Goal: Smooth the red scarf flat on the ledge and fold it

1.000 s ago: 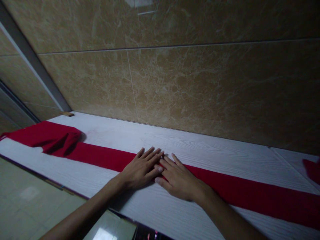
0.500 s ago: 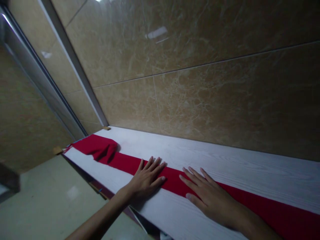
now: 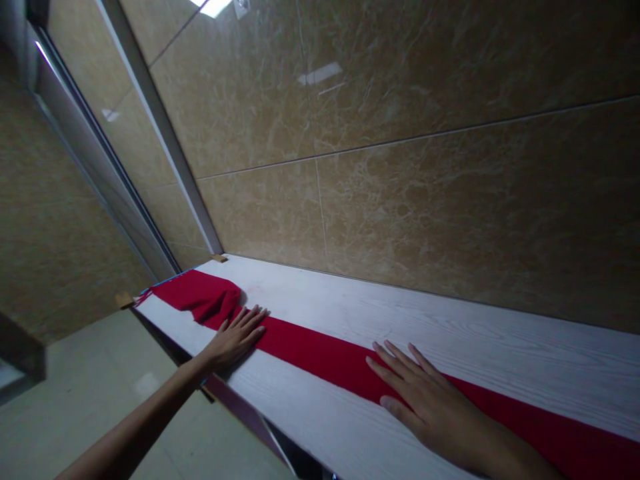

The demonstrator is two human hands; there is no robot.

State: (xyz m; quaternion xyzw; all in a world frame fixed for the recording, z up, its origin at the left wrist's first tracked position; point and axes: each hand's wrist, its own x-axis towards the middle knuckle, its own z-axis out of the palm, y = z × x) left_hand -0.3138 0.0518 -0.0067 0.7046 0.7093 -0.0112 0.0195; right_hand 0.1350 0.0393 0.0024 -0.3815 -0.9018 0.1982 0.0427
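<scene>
A long red cloth [image 3: 320, 353], perhaps a scarf with a fringed far end, runs lengthwise along a white wood-grain tabletop [image 3: 320, 293]. Its near and middle stretch lies flat, while the far part is bunched into folds. My left hand [image 3: 235, 341] rests palm down on the cloth beside those folds, fingers spread. Farther right, my right hand [image 3: 425, 397] lies flat over the cloth with its fingers stretched out. Neither hand grips anything.
A brown marbled tile wall [image 3: 400, 187] stands right behind the tabletop. Small wooden blocks [image 3: 124, 300] sit at the far corners. A metal strip [image 3: 160, 127] runs up the wall at left. The pale floor [image 3: 110, 393] lies below the near edge.
My left hand has slid left along the cloth, away from my right hand and up to the folds. My right hand stays in about the same place on the cloth.
</scene>
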